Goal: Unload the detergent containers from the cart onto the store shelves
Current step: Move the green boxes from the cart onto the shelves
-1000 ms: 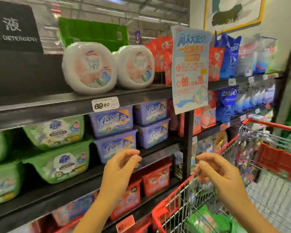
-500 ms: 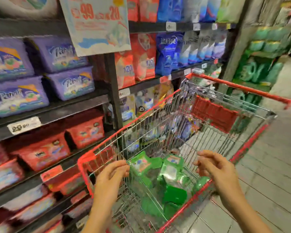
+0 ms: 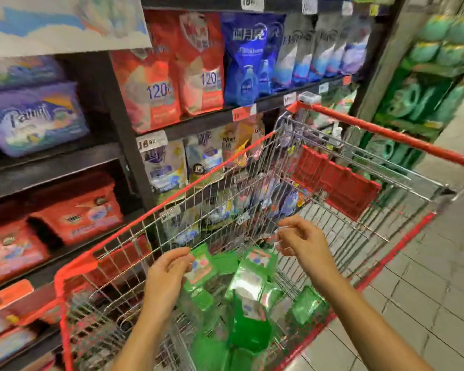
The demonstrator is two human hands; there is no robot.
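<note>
Well, the biggest thing before you is the store shelves [image 3: 65, 167]: dark, flat boards on a dark upright, running to the left of your fingers and beyond them. They carry a boxy purple tub [image 3: 35, 119], rounded red tubs [image 3: 81, 212] lower down, and soft, glossy red pouches [image 3: 150, 84] and blue pouches [image 3: 247, 57] further along.

Next in size is the cart [image 3: 198, 183], a basket of thin silver wire with a red plastic rim. It stands just beside the shelves, directly under both your hands. A ribbed red flap [image 3: 335, 188] sits at its far end, well past your fingers. Pale floor tiles [image 3: 426, 277] lie to the right of your right arm.

The detergent containers [image 3: 249, 325] are all down in the cart below your fingers: shiny green packs, flattish and lying tilted against one another, with pale printed labels.

Your left hand [image 3: 166, 279] hangs inside the near end with its fingers [image 3: 184, 257] loosely curled. The tips are right at the edge of one green pack [image 3: 201, 266], and the blur hides whether they touch it.

Your right hand [image 3: 306, 242] hovers above the basket, its fingers [image 3: 284, 226] loosely bent and holding nothing.
</note>
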